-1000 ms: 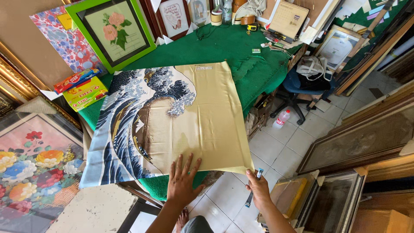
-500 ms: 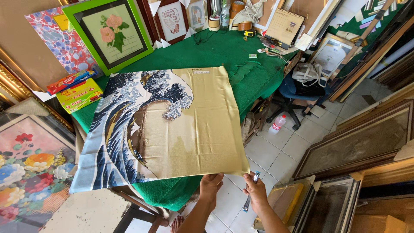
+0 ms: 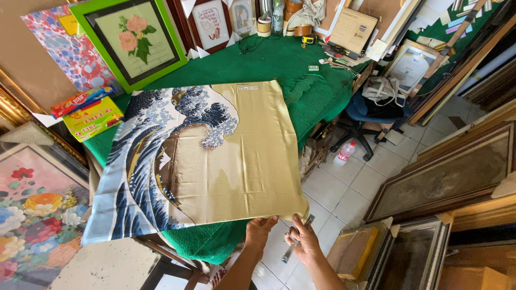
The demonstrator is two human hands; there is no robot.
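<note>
Wave-print fabric (image 3: 199, 161): thin, limp, likely slippery; hold by its corners. Left hand (image 3: 260, 230) pinches the near corner at the green table's (image 3: 301, 91) edge; right hand (image 3: 302, 241) clasps a metal tool (image 3: 296, 239).

Green-covered table (image 3: 279, 70), wave-print cloth (image 3: 199, 161) spread flat, green-framed flower picture (image 3: 131, 40), colourful boxes (image 3: 91, 115), desk calendar (image 3: 352, 29)

My left hand (image 3: 259, 230): forearm raised, fingers curled in a pinching grip. My right hand (image 3: 304, 240): just beside it, fingers closed in a grip, wrist bent.
</note>
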